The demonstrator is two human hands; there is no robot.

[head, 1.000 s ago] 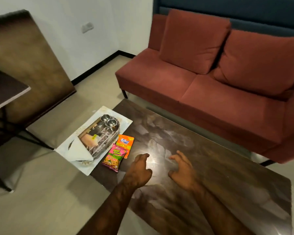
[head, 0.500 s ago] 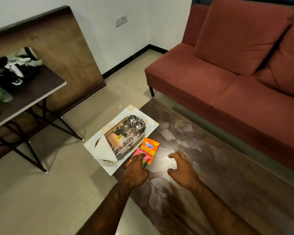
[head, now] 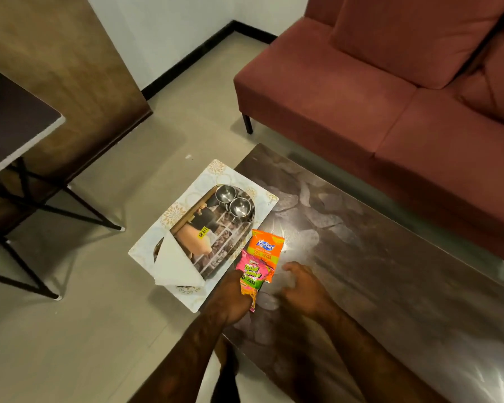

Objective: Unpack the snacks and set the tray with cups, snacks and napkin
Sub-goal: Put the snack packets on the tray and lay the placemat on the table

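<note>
We see the pink snack packet (head: pixel 251 275) first: a small glossy pouch, pink at the top with a green band of lettering and an orange-yellow lower end, raised off the counter (head: pixel 376 257) near its left end. Our left hand (head: pixel 230 298) grips it along its left side and lower part, fingers closed around the packet so that the top sticks up past the knuckles. Just beyond it, and partly overlapped by it, lies the orange snack packet (head: pixel 266 247), flat on the counter with a blue logo and a yellow-green stripe across its middle.

Our right hand (head: pixel 303 286) sits just to the right of both packets, palm down with the fingers curled loosely over the counter, holding nothing; the fingertips (head: pixel 288 267) are close to the orange packet's lower right corner, though we cannot tell whether they touch it.

To the left of the packets, at the counter's left end and jutting past its edge, rests the tray (head: pixel 216 225), a shiny oval piece lying on a white patterned sheet (head: pixel 204 181). Two steel cups (head: pixel 233 200) stand side by side and touching at the tray's far end. A white folded napkin (head: pixel 176 266) lies over the tray's near end, its point toward the cups.

Behind the counter stands a red sofa (head: pixel 361 97), and off to the left a dark side table (head: pixel 15 123) on black legs.
</note>
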